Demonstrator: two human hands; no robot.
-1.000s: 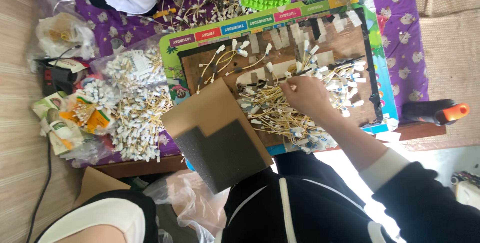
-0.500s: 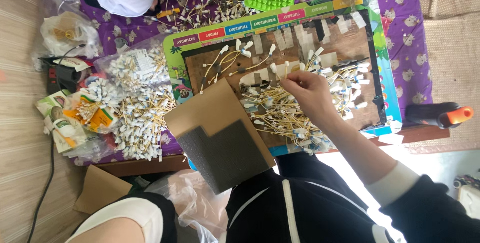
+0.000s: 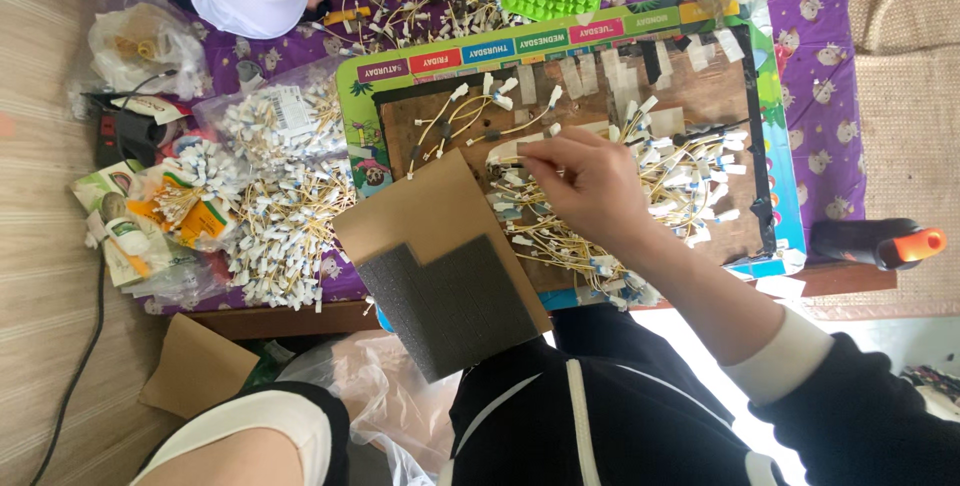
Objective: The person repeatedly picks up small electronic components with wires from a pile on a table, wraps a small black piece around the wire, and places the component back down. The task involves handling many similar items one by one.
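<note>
A small white connector (image 3: 522, 149) on a yellow wire is pinched between the fingertips of the right hand (image 3: 590, 186), above the tangle of wires (image 3: 660, 181) spread on the brown board (image 3: 700, 96). The left hand is hidden. A cardboard sheet with grey foam (image 3: 445, 266) is propped beside it.

One hand (image 3: 590, 181) in view, presumed right: arm enters from lower right, dark sleeve with white cuff at the wrist. Palm faces down, fingers (image 3: 530, 149) curled and pinched together at the tips. Left hand not visible.
</note>
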